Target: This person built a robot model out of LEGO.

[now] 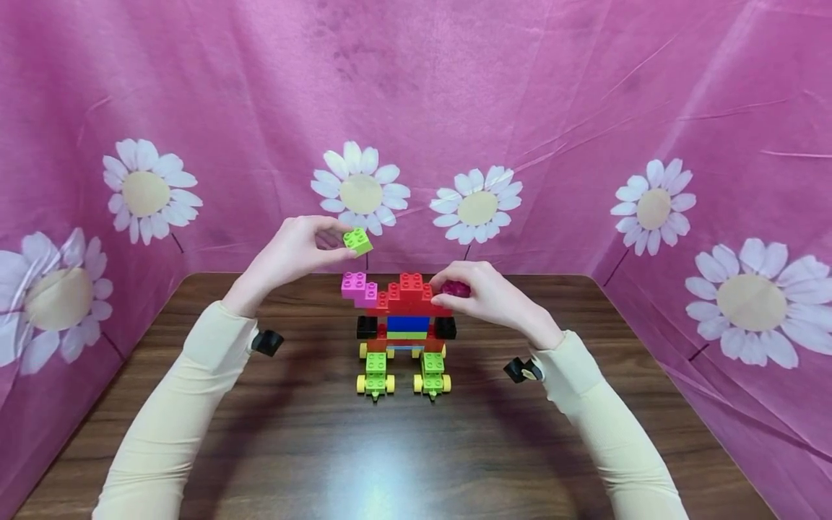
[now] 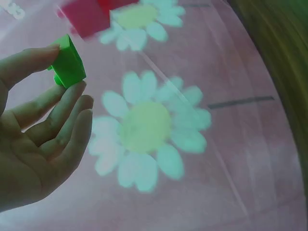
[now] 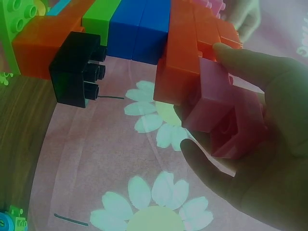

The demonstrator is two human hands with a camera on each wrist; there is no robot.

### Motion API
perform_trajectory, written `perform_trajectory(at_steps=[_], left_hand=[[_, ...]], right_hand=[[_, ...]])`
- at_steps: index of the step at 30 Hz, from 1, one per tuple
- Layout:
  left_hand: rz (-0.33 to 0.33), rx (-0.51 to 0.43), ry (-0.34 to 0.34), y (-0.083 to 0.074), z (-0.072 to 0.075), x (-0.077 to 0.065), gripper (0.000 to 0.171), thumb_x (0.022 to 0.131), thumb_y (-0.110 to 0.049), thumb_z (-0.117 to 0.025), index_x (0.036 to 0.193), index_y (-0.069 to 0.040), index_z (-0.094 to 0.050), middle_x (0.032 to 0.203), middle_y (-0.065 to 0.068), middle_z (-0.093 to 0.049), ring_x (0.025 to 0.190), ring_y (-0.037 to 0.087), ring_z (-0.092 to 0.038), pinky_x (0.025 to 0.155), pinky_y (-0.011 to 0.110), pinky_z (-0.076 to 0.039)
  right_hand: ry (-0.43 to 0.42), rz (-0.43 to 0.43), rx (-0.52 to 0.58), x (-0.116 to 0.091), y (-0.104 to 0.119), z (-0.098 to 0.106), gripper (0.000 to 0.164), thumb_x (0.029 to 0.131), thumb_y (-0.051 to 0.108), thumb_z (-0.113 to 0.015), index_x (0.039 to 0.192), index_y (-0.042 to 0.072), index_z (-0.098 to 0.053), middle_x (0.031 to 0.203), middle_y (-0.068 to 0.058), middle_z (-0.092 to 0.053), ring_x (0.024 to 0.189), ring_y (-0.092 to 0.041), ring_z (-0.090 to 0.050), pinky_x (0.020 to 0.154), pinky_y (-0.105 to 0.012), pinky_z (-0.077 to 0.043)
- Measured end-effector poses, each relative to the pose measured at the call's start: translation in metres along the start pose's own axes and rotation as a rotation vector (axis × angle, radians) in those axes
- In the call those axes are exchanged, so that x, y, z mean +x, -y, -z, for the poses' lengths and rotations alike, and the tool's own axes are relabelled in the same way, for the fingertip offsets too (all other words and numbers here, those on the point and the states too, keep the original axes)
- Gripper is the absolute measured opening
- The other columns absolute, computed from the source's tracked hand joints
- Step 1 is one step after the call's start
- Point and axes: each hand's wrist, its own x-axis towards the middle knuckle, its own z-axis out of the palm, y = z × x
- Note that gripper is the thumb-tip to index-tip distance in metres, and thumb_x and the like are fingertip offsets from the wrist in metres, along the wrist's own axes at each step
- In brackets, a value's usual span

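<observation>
Between thumb and fingertips, my left hand (image 1: 286, 249) pinches a lime-green brick (image 1: 357, 242), held above the left side of a toy-brick model. The same green brick (image 2: 68, 62) is seen from the side in the left wrist view. My right hand (image 1: 484, 292) holds magenta bricks (image 1: 456, 289) at the right end of the model's red top (image 1: 411, 292). In the right wrist view, these stepped magenta bricks (image 3: 226, 108) sit against the red brick, with thumb and fingers around them. Stepped pink bricks (image 1: 355, 284) extend from the model's left end.
The model stands on a dark wooden table (image 1: 292, 433). Beneath its blue middle (image 1: 408, 323) are black side bricks (image 1: 367, 327) and lime-green wheeled bases (image 1: 375, 372) with yellow wheels. Pink cloth (image 1: 416, 72) with white daisies surrounds the table's back and sides.
</observation>
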Motion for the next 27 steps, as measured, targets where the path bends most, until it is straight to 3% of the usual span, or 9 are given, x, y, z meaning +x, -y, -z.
perform_trajectory(at_steps=[7, 11, 19, 27], left_hand=[[-0.106, -0.013, 0.035, -0.031, -0.014, -0.003, 0.039, 0.086, -0.025, -0.078, 0.119, -0.009, -0.066, 0.104, 0.012, -0.073, 0.096, 0.024, -0.069, 0.090, 0.041, -0.055], [-0.133, 0.000, 0.069, -0.043, -0.025, -0.004, 0.036, 0.085, -0.025, -0.078, 0.115, -0.008, -0.066, 0.102, 0.009, -0.073, 0.095, 0.022, -0.068, 0.088, 0.040, -0.055], [-0.133, 0.005, 0.110, -0.057, -0.039, -0.008, 0.037, 0.085, -0.025, -0.078, 0.117, -0.008, -0.068, 0.105, 0.008, -0.073, 0.096, 0.021, -0.067, 0.089, 0.040, -0.056], [-0.177, 0.038, 0.139, -0.062, -0.050, -0.011, 0.035, 0.085, -0.024, -0.078, 0.114, -0.008, -0.070, 0.104, 0.007, -0.075, 0.095, 0.021, -0.069, 0.086, 0.037, -0.059]], right_hand=[[-0.003, 0.007, 0.002, -0.005, 0.001, 0.000, 0.023, 0.087, 0.026, -0.077, 0.107, 0.014, -0.074, 0.099, 0.002, -0.074, 0.077, -0.008, -0.060, 0.068, -0.023, -0.053], [-0.002, 0.013, 0.008, -0.007, 0.001, 0.000, 0.023, 0.087, 0.026, -0.076, 0.107, 0.015, -0.074, 0.099, 0.002, -0.075, 0.076, -0.008, -0.060, 0.068, -0.023, -0.053], [-0.002, 0.029, 0.007, -0.012, 0.002, 0.001, 0.022, 0.088, 0.025, -0.076, 0.106, 0.014, -0.074, 0.098, 0.002, -0.074, 0.075, -0.008, -0.058, 0.068, -0.023, -0.053], [0.000, 0.033, -0.006, -0.018, 0.002, 0.002, 0.022, 0.088, 0.025, -0.076, 0.106, 0.014, -0.073, 0.098, 0.002, -0.074, 0.078, -0.008, -0.060, 0.071, -0.024, -0.054]])
